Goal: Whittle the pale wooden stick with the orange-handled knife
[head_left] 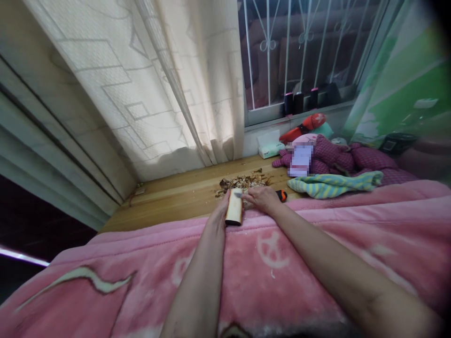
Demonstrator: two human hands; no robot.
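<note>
A pale piece of wood [234,210] with a dark end and brownish edges stands out over the near edge of the wooden boards. My left hand [222,206] is closed around its left side. From the right, my right hand [262,198] grips a knife [282,195], whose black and orange handle end sticks out beyond the palm. The grey blade lies against the upper face of the wood. Just behind both hands is a heap of brown and pale wood shavings [243,182].
A pink blanket [141,272] covers the foreground. On the right are a striped cloth [334,184], a phone-like object with a blurred screen [301,159], a purple stuffed toy [334,152] and a tissue pack [270,149]. Curtains [169,84] hang behind, beside a barred window [303,51].
</note>
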